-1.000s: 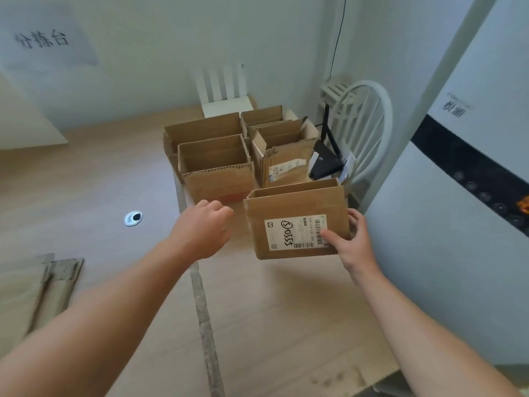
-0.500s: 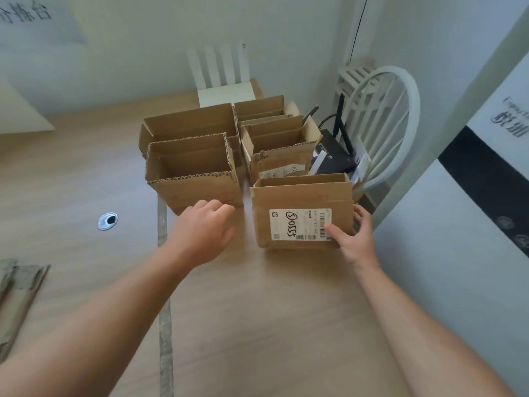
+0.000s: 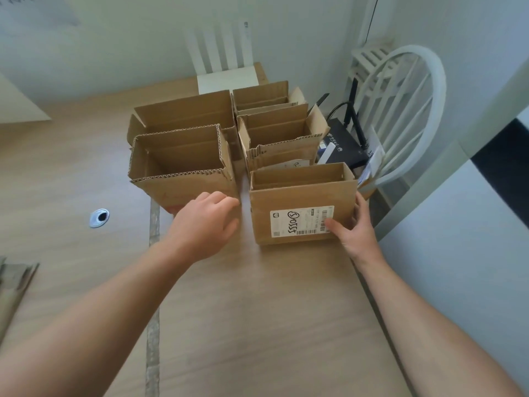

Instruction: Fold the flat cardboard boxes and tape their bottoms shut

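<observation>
Boxes (image 3: 183,156): five upright | labelled box (image 3: 300,204): one, gripped by right hand (image 3: 355,233)

The flat cardboard (image 3: 14,285) runs off the left edge. The wall sign (image 3: 37,7) is cropped and blurred. The box (image 3: 286,196) partly hides fingers of the right hand (image 3: 353,233); small print on its label (image 3: 302,222) is unreadable.

light: soft even daylight, cool cast | shadows: faint — beneath left hand (image 3: 204,224) and labelled box (image 3: 303,202) | blur: wall sign (image 3: 37,10) at 11 o'clock smeared | edges: wide-angle bowing, wall panel (image 3: 458,253) at 3 o'clock leaning
</observation>
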`<move>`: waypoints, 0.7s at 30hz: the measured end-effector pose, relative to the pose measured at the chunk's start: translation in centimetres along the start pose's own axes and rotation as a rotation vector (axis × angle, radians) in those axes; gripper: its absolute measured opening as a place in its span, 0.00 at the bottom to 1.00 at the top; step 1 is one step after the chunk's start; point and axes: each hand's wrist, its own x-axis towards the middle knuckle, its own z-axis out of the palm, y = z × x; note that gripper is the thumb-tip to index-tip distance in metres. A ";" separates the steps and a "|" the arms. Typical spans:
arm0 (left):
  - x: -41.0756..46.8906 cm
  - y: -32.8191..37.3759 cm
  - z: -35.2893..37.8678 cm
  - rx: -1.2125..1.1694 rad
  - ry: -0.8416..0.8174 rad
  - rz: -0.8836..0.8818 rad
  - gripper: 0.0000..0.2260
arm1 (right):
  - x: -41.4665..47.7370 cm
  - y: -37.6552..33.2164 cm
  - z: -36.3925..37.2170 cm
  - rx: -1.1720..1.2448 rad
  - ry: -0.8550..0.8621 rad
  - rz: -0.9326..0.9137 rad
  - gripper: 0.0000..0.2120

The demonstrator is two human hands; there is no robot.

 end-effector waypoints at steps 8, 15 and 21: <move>0.3 -0.1 0.4 -0.012 -0.025 -0.031 0.16 | 0.2 0.5 1.2 0.035 -0.068 0.032 0.41; 0.8 -1.1 0.6 0.031 -0.030 -0.042 0.17 | 2.2 0.3 1.7 0.009 0.017 0.044 0.36; 1.3 -1.4 0.4 0.097 -0.050 -0.026 0.17 | 3.8 -0.5 1.4 -0.040 0.012 0.073 0.38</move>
